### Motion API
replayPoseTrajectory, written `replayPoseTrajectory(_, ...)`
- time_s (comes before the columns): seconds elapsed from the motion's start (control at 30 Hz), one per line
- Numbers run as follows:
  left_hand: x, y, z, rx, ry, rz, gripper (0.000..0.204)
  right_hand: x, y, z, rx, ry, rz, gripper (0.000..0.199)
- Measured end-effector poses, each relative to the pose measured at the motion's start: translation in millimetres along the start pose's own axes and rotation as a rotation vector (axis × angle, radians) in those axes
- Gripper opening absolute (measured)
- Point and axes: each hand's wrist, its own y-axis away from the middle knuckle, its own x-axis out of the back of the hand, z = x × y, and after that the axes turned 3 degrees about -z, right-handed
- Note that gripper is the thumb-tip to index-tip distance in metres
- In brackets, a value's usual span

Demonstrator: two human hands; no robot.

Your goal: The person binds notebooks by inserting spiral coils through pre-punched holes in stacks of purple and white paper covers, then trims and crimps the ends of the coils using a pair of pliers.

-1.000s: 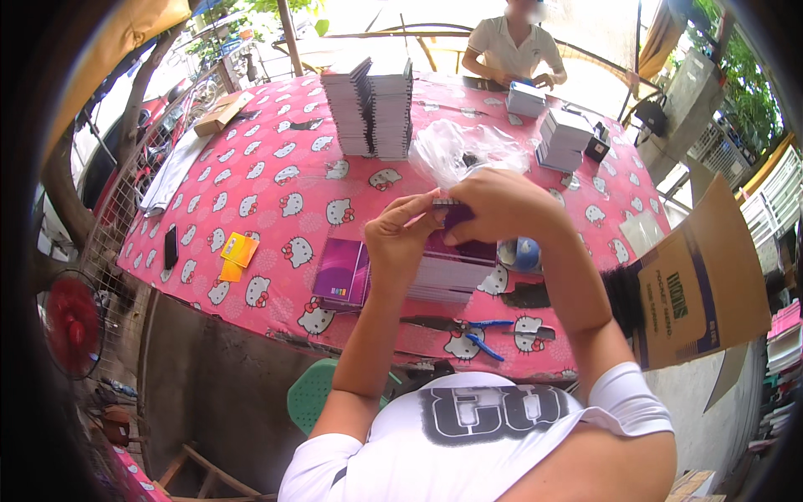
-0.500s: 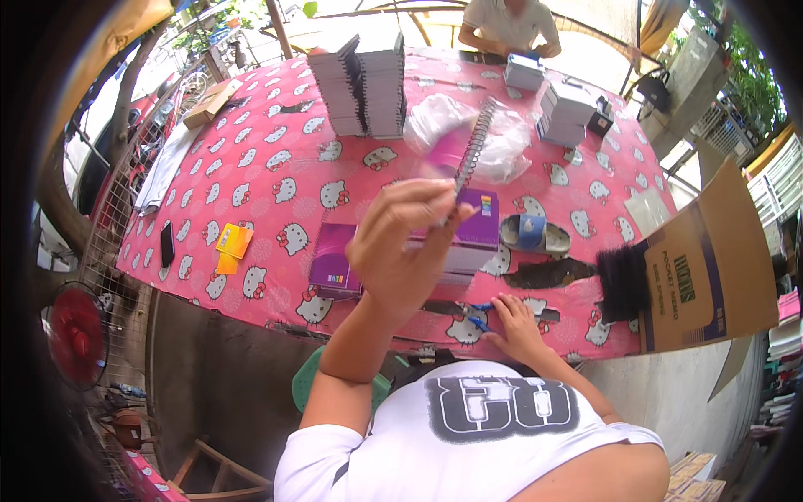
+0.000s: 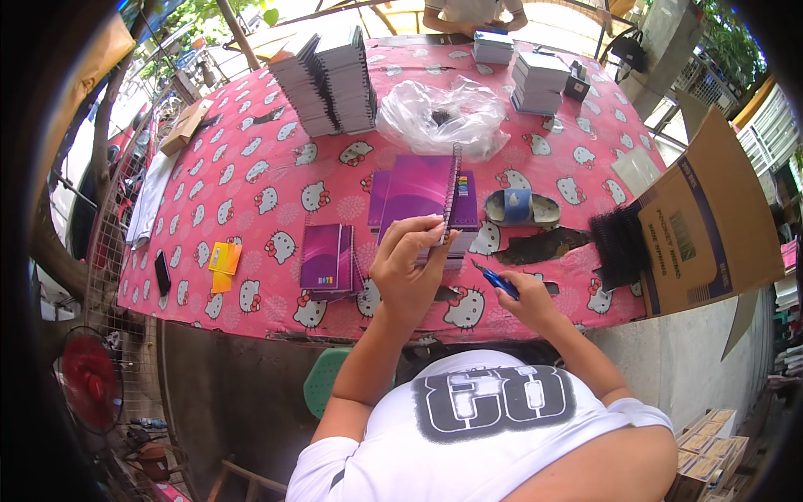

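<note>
My left hand (image 3: 406,269) is closed on the near end of a purple spiral notebook (image 3: 420,186), pinching it by the wire binding. That notebook hovers over a stack of purple notebooks (image 3: 465,214), its coil running along the right side. To the right, my right hand (image 3: 530,298) grips blue-handled pliers (image 3: 503,284), their tips pointing up and left toward the coil's lower end without touching it. A smaller pile of purple notebooks (image 3: 324,258) lies left of my left hand.
Tall stacks of spiral notebooks (image 3: 335,84) and a clear plastic bag (image 3: 439,121) stand farther back. Rightward are a blue-and-grey slipper (image 3: 520,207), black coils (image 3: 615,247) and a cardboard box (image 3: 698,222). Yellow packets (image 3: 223,261) and a phone (image 3: 162,273) lie left. A person (image 3: 475,18) sits opposite.
My right hand has lifted the pliers off the table and turned them toward the notebook. My left hand has come lower, and the notebook's cover now faces up instead of being blurred.
</note>
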Motion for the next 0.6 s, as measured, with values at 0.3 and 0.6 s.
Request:
replayPoseTrajectory(0.3, 3, 0, 4, 0.018, 0.052, -0.015, 0.019, 61, -5, -118, 0.478, -0.01, 0.315, 0.049)
replayPoseTrajectory(0.6, 12, -5, 6, -0.103, -0.024, -0.029, 0.02, 66, -32, -88, -0.018, -1.287, -0.558, 0.047)
